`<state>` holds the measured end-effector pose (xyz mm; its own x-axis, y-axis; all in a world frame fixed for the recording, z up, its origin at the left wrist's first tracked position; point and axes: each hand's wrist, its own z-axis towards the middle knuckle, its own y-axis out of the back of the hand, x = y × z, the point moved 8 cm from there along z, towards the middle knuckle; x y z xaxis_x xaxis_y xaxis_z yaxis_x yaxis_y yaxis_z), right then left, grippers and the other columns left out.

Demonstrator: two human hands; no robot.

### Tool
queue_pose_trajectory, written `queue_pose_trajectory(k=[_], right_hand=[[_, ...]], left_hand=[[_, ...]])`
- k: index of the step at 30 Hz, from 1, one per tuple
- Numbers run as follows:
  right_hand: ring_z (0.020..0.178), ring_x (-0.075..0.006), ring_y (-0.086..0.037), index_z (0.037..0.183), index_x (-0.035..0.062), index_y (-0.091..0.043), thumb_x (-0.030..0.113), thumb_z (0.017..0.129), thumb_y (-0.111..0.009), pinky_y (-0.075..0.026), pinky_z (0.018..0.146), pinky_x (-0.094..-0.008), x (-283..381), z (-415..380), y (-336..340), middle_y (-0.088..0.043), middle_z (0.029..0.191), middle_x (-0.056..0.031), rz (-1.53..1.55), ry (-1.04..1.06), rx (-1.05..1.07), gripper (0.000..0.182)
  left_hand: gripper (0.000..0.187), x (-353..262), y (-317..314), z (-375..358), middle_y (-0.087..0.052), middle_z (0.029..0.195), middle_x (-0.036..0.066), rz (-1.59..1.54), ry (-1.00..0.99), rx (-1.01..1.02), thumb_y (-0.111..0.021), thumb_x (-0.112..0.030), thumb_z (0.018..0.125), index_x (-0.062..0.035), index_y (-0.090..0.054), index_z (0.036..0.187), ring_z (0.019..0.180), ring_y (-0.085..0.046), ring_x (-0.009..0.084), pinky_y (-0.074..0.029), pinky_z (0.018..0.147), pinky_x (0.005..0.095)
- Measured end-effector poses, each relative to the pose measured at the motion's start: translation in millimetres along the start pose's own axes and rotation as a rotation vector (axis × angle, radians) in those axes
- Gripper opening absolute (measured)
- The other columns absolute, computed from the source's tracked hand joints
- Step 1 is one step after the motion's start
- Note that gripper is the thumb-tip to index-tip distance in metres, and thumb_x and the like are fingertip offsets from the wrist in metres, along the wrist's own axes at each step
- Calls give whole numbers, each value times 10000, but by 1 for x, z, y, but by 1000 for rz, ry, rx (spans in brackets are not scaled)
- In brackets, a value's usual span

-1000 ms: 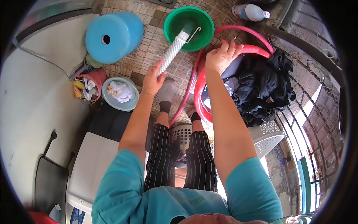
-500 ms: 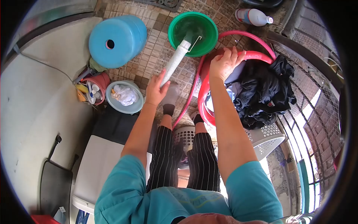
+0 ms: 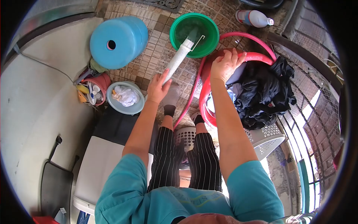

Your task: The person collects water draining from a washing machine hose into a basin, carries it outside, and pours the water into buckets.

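A white ribbed drain hose (image 3: 176,61) is held in my left hand (image 3: 158,88), the fingers closed around it. Its end, with a wire hook, leans over the green basin (image 3: 214,34), and water pours out into the water there. My right hand (image 3: 225,66) rests on the rim of the red tub (image 3: 205,93), its fingers apart and partly bent. Dark clothes (image 3: 261,95) are heaped over the tub's right side, and some lighter cloth shows inside it. A pink hose (image 3: 194,91) curves around the tub.
An upturned blue tub (image 3: 128,39) lies at upper left. Nearby stand a pale basin (image 3: 128,109) with white cloth and a pink container (image 3: 101,83) of brushes. A bottle (image 3: 254,18) lies at upper right. Perforated baskets (image 3: 266,143) and wire mesh flank the right side.
Water now streams more visibly from the drain hose into the green basin. The view has shifted slightly; both hands keep nearly the same places.
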<state>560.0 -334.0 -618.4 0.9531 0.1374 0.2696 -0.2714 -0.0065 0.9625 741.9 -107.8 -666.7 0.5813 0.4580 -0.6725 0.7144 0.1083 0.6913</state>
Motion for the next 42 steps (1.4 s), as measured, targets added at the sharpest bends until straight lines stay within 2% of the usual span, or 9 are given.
queue_pose_trajectory(k=[2, 8, 12, 14, 24, 26, 29, 39, 42], right_hand=[[1341, -457, -226, 942, 3, -610, -23, 702, -595, -257, 1107, -487, 0, 0, -1, -508, 1259, -202, 2, 1, 2, 242], [1340, -458, -226, 939, 11, -614, -23, 697, -602, -261, 1105, -487, 1, 0, -1, -516, 1251, -200, -6, 9, 3, 244], [1336, -461, -230, 926, 8, -617, -25, 696, -597, -264, 1103, -489, 2, 0, -1, -521, 1244, -202, -18, 21, 1, 233], [1335, -463, -231, 920, 5, -618, -25, 696, -596, -265, 1101, -490, 1, 0, -1, -524, 1239, -203, -11, 19, 3, 227], [1327, -469, -241, 900, -4, -619, -21, 700, -585, -271, 1095, -495, 1, 0, -2, -541, 1212, -212, -15, 31, -10, 203], [1326, -471, -243, 897, -5, -619, -19, 700, -586, -271, 1095, -496, 1, 0, -2, -541, 1211, -213, -13, 32, -12, 200], [1323, -474, -246, 896, -6, -618, -16, 700, -587, -271, 1095, -497, 1, 0, -3, -541, 1209, -215, -17, 41, -11, 199], [1308, -480, -263, 870, -15, -629, -9, 690, -590, -280, 1087, -499, 4, 2, 1, -550, 1183, -209, -12, 48, -12, 185], [1306, -482, -266, 872, -15, -629, -7, 691, -587, -282, 1085, -498, 4, 2, 1, -550, 1182, -211, -15, 47, -17, 186]], left_hand=[[554, 1, -2, 2, -522, 836, 80, -25, 6, -8, -667, -229, 824, -277, -474, 1341, 697, -574, 273, -494, 590, 382], [539, 0, -3, 0, -569, 956, 117, -27, 40, 19, -665, -192, 834, -248, -482, 1337, 753, -619, 306, -522, 621, 381], [539, 2, -5, 0, -568, 958, 116, -34, 57, 32, -666, -193, 831, -249, -484, 1335, 764, -619, 305, -523, 630, 381], [570, 1, -3, 1, -520, 866, 82, -53, 26, -20, -681, -219, 811, -287, -476, 1338, 678, -579, 263, -499, 573, 379], [556, -4, 2, 2, -535, 882, 87, -47, 15, -48, -689, -213, 801, -274, -501, 1321, 694, -589, 270, -507, 596, 374], [535, -2, 0, 2, -570, 955, 115, -47, 62, 11, -681, -199, 813, -236, -507, 1317, 779, -620, 300, -520, 647, 376], [547, -6, 5, 3, -537, 869, 86, -41, 14, -48, -689, -216, 801, -264, -509, 1315, 704, -591, 269, -508, 599, 373], [533, -1, 0, 4, -523, 859, 79, -40, 19, -38, -687, -227, 805, -267, -518, 1309, 687, -580, 252, -504, 592, 368], [528, 1, -4, 2, -572, 955, 118, -30, 68, 23, -675, -197, 820, -234, -506, 1319, 793, -624, 302, -523, 658, 376]])
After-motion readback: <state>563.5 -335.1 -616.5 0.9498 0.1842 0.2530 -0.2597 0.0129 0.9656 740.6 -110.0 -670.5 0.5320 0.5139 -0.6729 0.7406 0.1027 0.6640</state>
